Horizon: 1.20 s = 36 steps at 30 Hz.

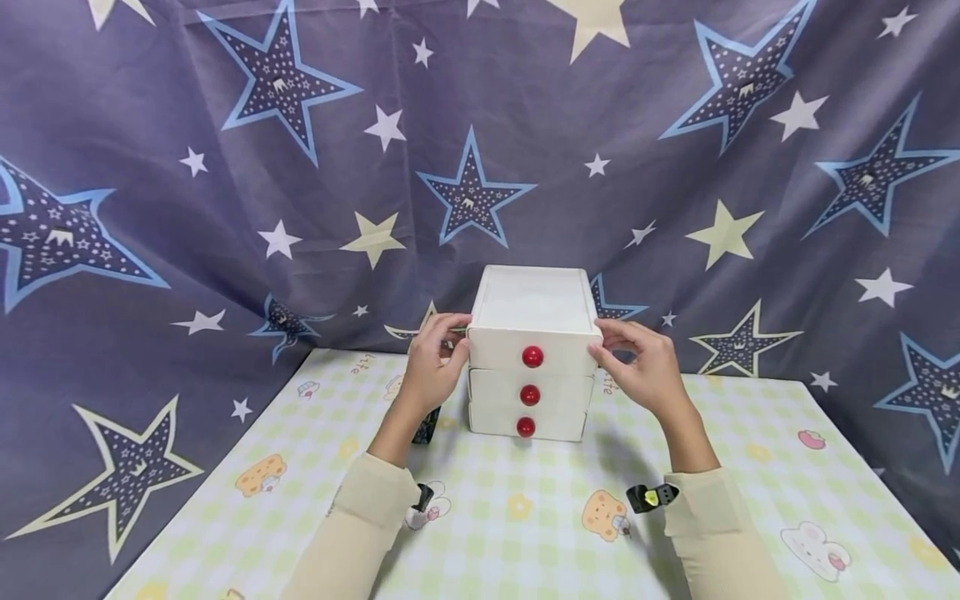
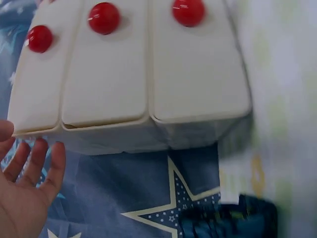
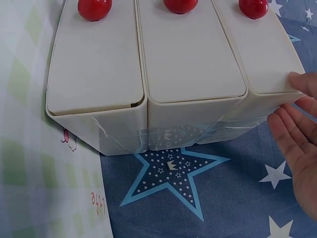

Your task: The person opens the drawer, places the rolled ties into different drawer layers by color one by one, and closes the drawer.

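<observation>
A white three-drawer storage box (image 1: 532, 300) stands on the table, its drawer fronts facing me. Each front carries one round red knob (image 1: 532, 357); the drawers are pushed in. My left hand (image 1: 435, 362) is at the upper left front corner, thumb towards the front edge and fingers along the side. In the left wrist view its fingers (image 2: 37, 163) are loosely bent beside the top drawer. At the opposite corner, my right hand (image 1: 645, 362) has its thumb on the top drawer's front edge. Its fingers (image 3: 292, 131) lie fairly straight against the side wall.
Behind my left wrist stands a small dark patterned object (image 1: 427, 427), blurred in the left wrist view. A checked cloth with cartoon prints covers the table (image 1: 517, 542). A dark curtain (image 1: 525, 108) with stars hangs close behind the box.
</observation>
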{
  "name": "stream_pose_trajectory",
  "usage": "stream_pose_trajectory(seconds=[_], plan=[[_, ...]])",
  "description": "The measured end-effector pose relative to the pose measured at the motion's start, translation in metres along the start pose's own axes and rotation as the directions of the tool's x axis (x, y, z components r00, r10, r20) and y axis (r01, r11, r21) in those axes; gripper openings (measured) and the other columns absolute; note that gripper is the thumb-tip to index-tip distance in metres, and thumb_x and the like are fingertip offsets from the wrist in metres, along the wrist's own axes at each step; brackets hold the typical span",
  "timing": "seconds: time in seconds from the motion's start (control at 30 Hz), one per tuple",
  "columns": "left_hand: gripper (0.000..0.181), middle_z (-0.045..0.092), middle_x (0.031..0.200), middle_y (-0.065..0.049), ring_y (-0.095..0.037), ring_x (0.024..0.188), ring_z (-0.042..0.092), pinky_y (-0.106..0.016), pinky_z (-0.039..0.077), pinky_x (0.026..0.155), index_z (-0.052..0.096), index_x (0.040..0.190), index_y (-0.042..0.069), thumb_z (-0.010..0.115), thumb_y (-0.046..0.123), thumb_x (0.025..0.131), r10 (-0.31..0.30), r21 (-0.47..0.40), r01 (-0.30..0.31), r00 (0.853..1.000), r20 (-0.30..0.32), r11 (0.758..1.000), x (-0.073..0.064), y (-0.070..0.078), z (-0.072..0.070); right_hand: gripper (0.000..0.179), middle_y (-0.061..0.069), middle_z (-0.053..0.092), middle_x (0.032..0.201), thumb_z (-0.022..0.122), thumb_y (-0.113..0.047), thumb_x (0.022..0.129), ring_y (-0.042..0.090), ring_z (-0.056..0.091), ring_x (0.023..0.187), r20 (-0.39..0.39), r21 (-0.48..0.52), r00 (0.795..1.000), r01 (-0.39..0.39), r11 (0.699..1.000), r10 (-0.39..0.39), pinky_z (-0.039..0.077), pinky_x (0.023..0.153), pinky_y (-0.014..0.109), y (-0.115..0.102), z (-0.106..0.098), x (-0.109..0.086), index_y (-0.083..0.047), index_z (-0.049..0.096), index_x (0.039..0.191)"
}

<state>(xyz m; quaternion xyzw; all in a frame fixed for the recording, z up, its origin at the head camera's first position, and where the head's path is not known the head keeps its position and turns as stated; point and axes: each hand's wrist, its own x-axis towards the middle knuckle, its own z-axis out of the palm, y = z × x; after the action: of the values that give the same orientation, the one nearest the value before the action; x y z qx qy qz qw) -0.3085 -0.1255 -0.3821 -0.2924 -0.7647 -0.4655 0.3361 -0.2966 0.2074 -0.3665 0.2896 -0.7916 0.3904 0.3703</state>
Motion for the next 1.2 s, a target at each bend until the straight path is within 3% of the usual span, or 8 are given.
stream_pose_trajectory(seconds=[0.13,0.37,0.5,0.63,0.77,0.97,1.03,1.2], plan=[[0.037,0.051,0.133,-0.017,-0.024,0.096,0.066,-0.033,0.060,0.074,0.059,0.135,-0.001,0.061,0.004,0.099,0.056,0.074,-0.057,0.998,0.009,0.996,-0.008,-0.001,-0.004,0.037,0.006,0.073,0.094,0.082,-0.004,0.086,0.023,0.072,0.086,0.006,0.000,1.000,0.001,1.000,-0.001,0.060,0.077,0.036,-0.001,0.002,-0.001,-0.003,0.073,0.121],[0.030,0.054,0.122,-0.017,-0.024,0.093,0.062,-0.034,0.059,0.073,0.055,0.127,-0.001,0.060,0.002,0.097,0.162,0.223,-0.175,0.984,0.076,0.959,-0.022,0.003,-0.008,0.036,0.006,0.074,0.095,0.082,-0.006,0.086,0.022,0.072,0.087,0.014,-0.011,1.000,-0.003,1.000,0.003,0.059,0.080,0.027,-0.002,0.004,-0.003,-0.003,0.073,0.121],[0.023,0.058,0.112,-0.012,-0.023,0.091,0.061,-0.031,0.057,0.070,0.057,0.117,0.003,0.059,0.004,0.094,0.231,0.323,-0.268,0.961,0.150,0.908,-0.030,0.003,-0.007,0.036,0.006,0.073,0.095,0.082,-0.006,0.087,0.022,0.072,0.087,0.014,-0.021,1.000,0.002,1.000,-0.002,0.058,0.080,0.026,-0.002,0.004,-0.004,-0.003,0.073,0.122],[0.020,0.060,0.110,-0.007,-0.019,0.094,0.061,-0.029,0.056,0.068,0.059,0.113,0.006,0.057,0.009,0.093,0.286,0.410,-0.380,0.919,0.272,0.829,-0.041,-0.001,-0.002,0.036,0.006,0.073,0.095,0.082,-0.006,0.087,0.022,0.072,0.087,0.015,-0.032,1.000,0.004,0.999,-0.004,0.059,0.080,0.028,-0.002,0.004,-0.004,-0.002,0.073,0.122],[0.020,0.061,0.108,-0.006,-0.020,0.094,0.061,-0.029,0.056,0.072,0.061,0.112,0.007,0.057,0.010,0.092,0.329,0.441,-0.519,0.836,0.439,0.732,-0.052,-0.006,0.001,0.037,0.007,0.073,0.095,0.082,-0.006,0.086,0.022,0.072,0.087,0.015,-0.032,1.000,0.008,0.999,-0.008,0.059,0.080,0.030,-0.003,0.005,-0.004,-0.002,0.073,0.122],[0.024,0.058,0.106,-0.005,-0.020,0.090,0.056,-0.028,0.052,0.073,0.063,0.112,0.007,0.062,0.012,0.088,0.396,0.394,-0.742,0.640,0.659,0.543,-0.059,-0.011,0.001,0.037,0.008,0.074,0.096,0.082,-0.005,0.086,0.023,0.073,0.087,0.018,-0.039,1.000,0.016,0.999,-0.015,0.059,0.080,0.029,-0.003,0.003,-0.003,-0.001,0.073,0.121],[0.026,0.058,0.107,-0.004,-0.020,0.093,0.054,-0.029,0.051,0.077,0.062,0.113,0.008,0.064,0.015,0.088,0.389,0.380,-0.786,0.586,0.711,0.488,-0.059,-0.010,0.002,0.037,0.008,0.074,0.096,0.083,-0.005,0.086,0.023,0.073,0.087,0.014,-0.041,1.000,0.017,0.999,-0.017,0.058,0.080,0.026,-0.004,0.001,-0.002,-0.001,0.073,0.121],[0.031,0.057,0.112,-0.001,-0.019,0.099,0.051,-0.029,0.049,0.086,0.061,0.118,0.011,0.066,0.024,0.090,0.351,0.348,-0.851,0.488,0.799,0.393,-0.060,-0.011,0.010,0.037,0.008,0.074,0.097,0.083,-0.004,0.085,0.023,0.072,0.088,0.006,-0.042,1.000,0.016,0.999,-0.015,0.056,0.082,0.020,-0.004,-0.003,0.001,-0.001,0.073,0.121]])
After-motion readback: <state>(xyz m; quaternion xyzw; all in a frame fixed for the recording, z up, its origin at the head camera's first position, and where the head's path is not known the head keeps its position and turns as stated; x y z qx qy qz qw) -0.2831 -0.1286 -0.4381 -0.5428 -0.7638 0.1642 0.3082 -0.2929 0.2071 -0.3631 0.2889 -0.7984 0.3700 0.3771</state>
